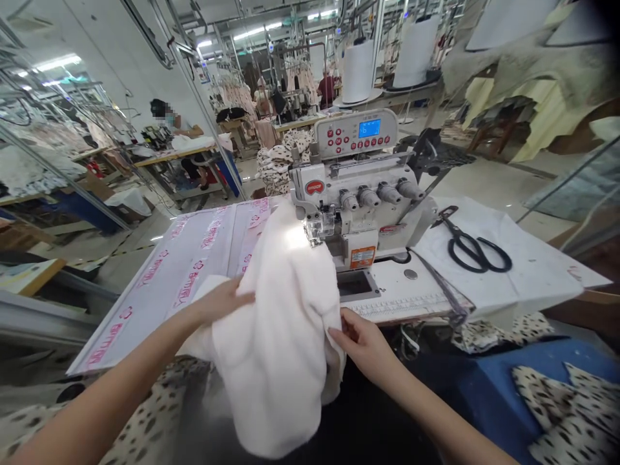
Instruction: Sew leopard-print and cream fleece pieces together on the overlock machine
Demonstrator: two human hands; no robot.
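Observation:
A piece of white fleecy fabric [281, 323] runs from under the lit presser foot of the overlock sewing machine [358, 194] down over the table's front edge. On its left side rests my left hand [225, 300], fingers partly hidden by a fold, so its grip does not show. My right hand [361, 336] pinches the fabric's right edge between thumb and fingers, just in front of the machine bed. The lower part of the fabric hangs loose towards my lap.
Black-handled scissors [477, 252] lie on white cloth right of the machine. Spotted fabric [281, 158] is piled behind it; more spotted pieces [571, 400] lie at lower right. Thread cones [357, 71] stand behind. Another person [177, 123] sits at a table at back left.

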